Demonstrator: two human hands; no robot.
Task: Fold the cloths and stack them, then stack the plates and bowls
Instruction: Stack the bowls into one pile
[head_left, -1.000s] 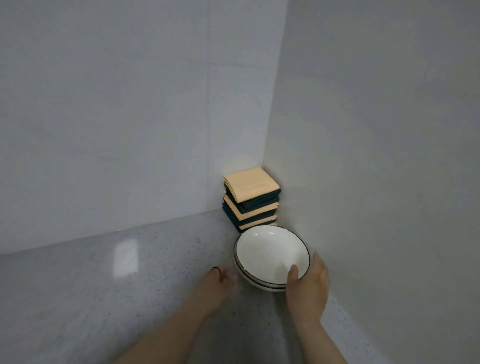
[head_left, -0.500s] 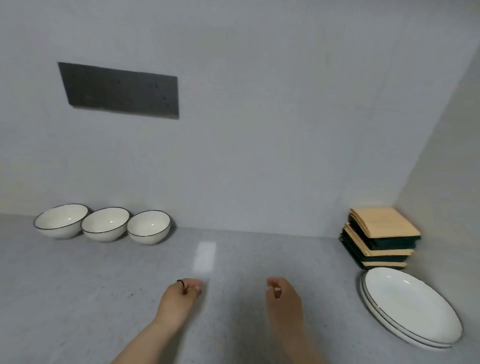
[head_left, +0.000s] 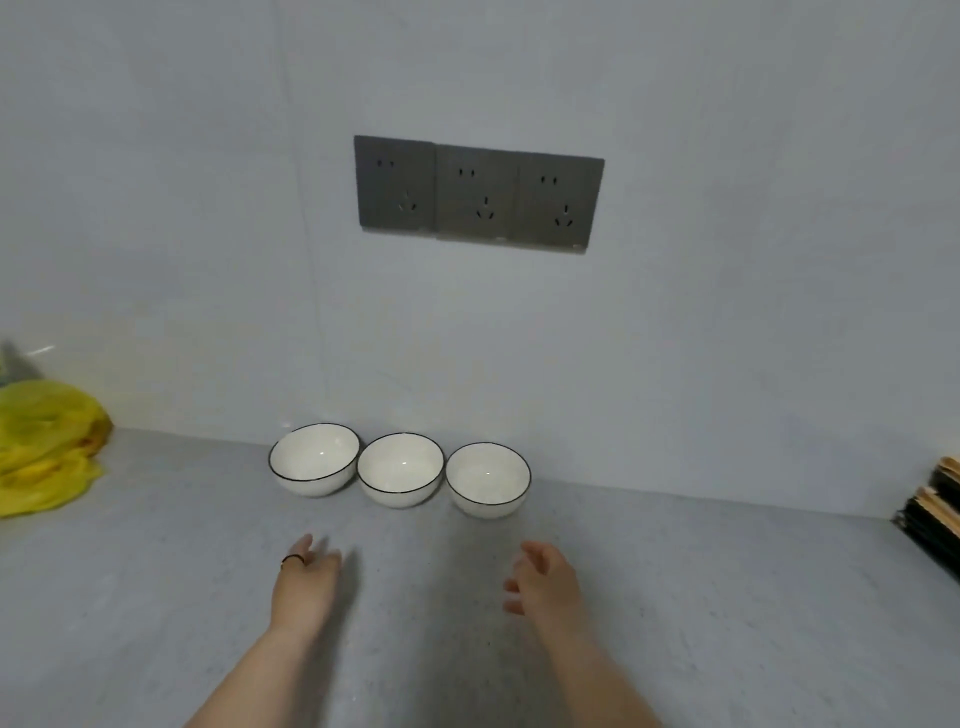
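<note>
While looking down through the head view, found three white, dark-rimmed bowls lined up at twelve o'clock on the bench (head_left: 156, 597), close against the foot of the wall (head_left: 156, 260): left bowl (head_left: 314, 460), middle bowl (head_left: 400, 470), right bowl (head_left: 488, 480). Judged the rims touching or very nearly so; could not tell for sure. Found all three upright, mouths up, side by side rather than nested, so not yet stacked.

Held left hand (head_left: 306, 582) low over the bench at seven o'clock from the middle bowl, fingers straight and spread wide, gripping nothing; wore a dark ring (head_left: 293, 559) on one finger. Held right hand (head_left: 545, 582) at five o'clock from the right bowl, fingers loosely curved, thumb apart, likewise empty. Aimed both hands at the row but short of it, probably to take a bowl in each and nest one into the next.

Noted the cloth stack (head_left: 935, 514) at three o'clock, cut by the frame edge, tan and dark layers alternating; apparently finished and parked clear of the crockery. Saw no plates here. Noted a yellow bag (head_left: 41, 447) at nine o'clock and a grey socket panel (head_left: 478, 192) on the wall above the bowls, neither bearing on the task. Judged the glazed rims slick and apt to chip if dropped in hard, hence the sense of a two-handed approach.
</note>
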